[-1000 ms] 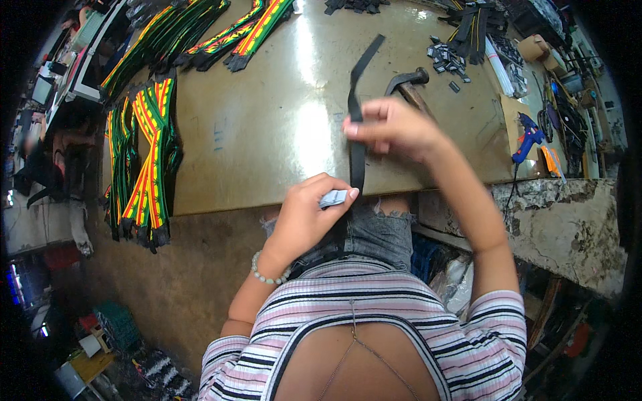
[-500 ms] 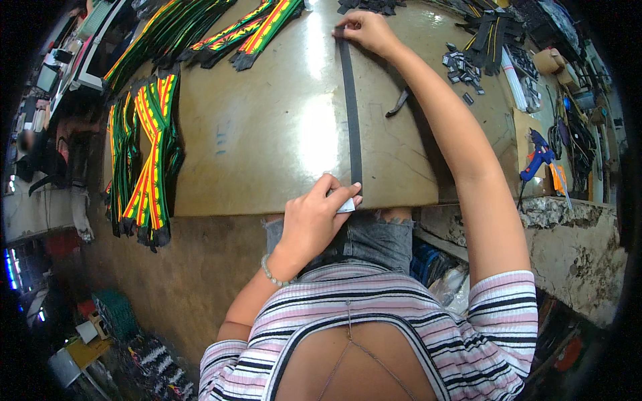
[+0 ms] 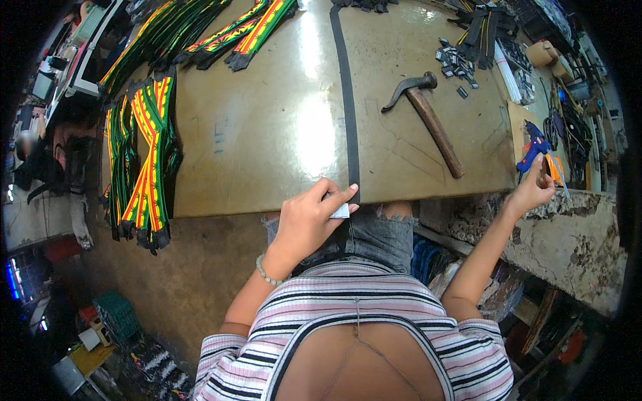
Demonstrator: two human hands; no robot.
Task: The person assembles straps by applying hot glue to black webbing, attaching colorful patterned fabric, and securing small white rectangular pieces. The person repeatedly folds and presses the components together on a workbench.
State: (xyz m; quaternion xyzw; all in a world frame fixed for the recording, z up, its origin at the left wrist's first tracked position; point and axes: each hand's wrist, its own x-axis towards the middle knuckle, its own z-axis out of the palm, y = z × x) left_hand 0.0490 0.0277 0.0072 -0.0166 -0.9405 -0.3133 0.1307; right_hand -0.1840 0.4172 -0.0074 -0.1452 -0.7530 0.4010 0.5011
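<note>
A long black strap (image 3: 349, 113) lies across the tabletop from the far edge to the near edge. My left hand (image 3: 311, 217) pinches its near end, with a small white tag (image 3: 342, 211) under the fingers. Off to the right, my right hand (image 3: 533, 192) has its fingers curled at the lower part of a blue glue gun (image 3: 535, 146), which rests by the table's right edge. Part of the contact is hidden by the fingers. A hammer (image 3: 433, 127) with a wooden handle lies between the strap and the glue gun.
Bundles of green, yellow and red patterned straps (image 3: 152, 140) hang over the table's left edge, with more (image 3: 261, 33) at the back. Small dark metal pieces (image 3: 456, 65) lie at the far right near black straps (image 3: 487, 37). A rough concrete ledge (image 3: 575, 247) adjoins the right side.
My right hand has let go of the strap's far end and come back right to the glue gun, uncovering the hammer. The left hand stays on the near end.
</note>
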